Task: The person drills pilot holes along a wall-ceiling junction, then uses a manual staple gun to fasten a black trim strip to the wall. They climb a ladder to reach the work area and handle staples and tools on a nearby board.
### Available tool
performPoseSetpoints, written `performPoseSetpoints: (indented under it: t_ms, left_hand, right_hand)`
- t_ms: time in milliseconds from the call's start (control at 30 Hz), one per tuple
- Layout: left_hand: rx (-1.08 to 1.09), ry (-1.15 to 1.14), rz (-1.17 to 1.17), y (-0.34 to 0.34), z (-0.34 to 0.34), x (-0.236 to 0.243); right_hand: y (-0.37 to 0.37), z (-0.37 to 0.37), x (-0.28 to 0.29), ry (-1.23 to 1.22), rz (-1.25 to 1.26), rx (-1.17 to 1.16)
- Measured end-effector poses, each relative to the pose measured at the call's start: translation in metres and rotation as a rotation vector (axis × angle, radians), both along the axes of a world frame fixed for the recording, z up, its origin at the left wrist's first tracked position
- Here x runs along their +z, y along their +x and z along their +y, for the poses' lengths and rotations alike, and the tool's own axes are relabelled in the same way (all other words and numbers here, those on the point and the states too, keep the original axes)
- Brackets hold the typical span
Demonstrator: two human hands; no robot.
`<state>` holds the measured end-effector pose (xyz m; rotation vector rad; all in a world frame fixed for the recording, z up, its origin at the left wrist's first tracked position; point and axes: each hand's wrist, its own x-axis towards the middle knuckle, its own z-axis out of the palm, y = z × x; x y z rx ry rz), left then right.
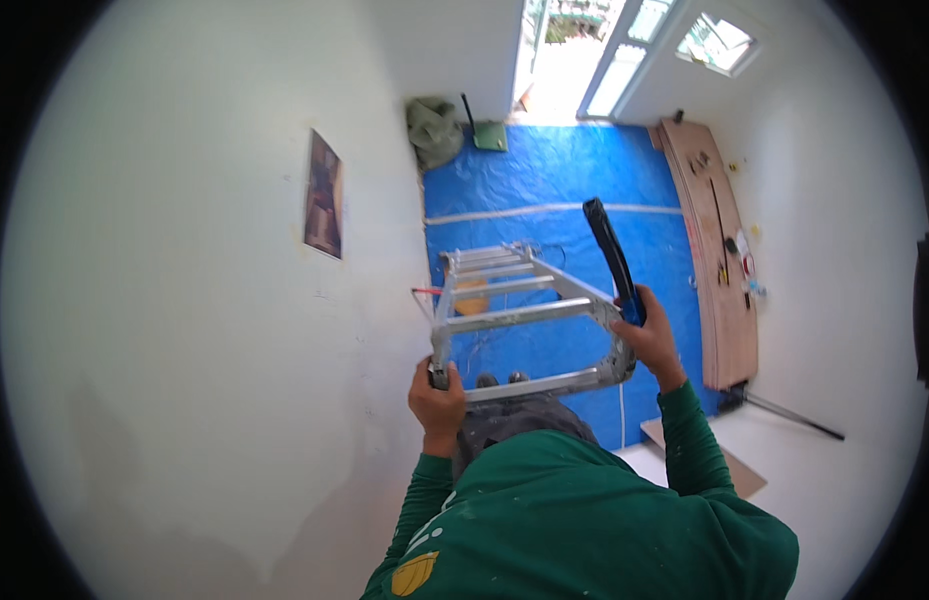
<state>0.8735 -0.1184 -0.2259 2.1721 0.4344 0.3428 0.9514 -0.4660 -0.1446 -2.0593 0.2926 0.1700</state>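
An aluminium ladder (519, 318) stands in front of me, its rungs running away toward the floor. My left hand (437, 402) is closed around the end of its left rail, where a small dark part shows by the thumb. In my right hand (648, 338), beside the ladder's right hinge, is a long black tool with a blue part (612, 250), tilted up and away from me. Its exact kind I cannot make out. The right thumb lies near or against the ladder's hinge; whether it touches is unclear.
Blue sheeting (584, 170) covers the floor. Stacked brown boards (714, 260) along the right wall carry several small tools. A green dustpan (490, 136) and a grey-green sack (433, 130) stand at the far left. The white wall (204, 250) is close on my left, with a picture (324, 197).
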Motion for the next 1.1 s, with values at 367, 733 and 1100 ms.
performPoseSetpoints:
  t_ms: [367, 733, 1100]
  left_hand:
    - [-0.042, -0.116, -0.045, -0.003, -0.001, -0.017]
    - [-0.005, -0.104, -0.007, -0.004, -0.001, -0.025]
    - [0.073, -0.199, -0.027, -0.002, -0.001, -0.030]
  right_hand:
    - [-0.019, -0.045, -0.001, 0.762, 0.229, 0.183]
    - [-0.052, -0.028, -0.052, 0.767, -0.001, 0.043]
    - [-0.050, -0.034, -0.078, 0.870, -0.172, 0.098]
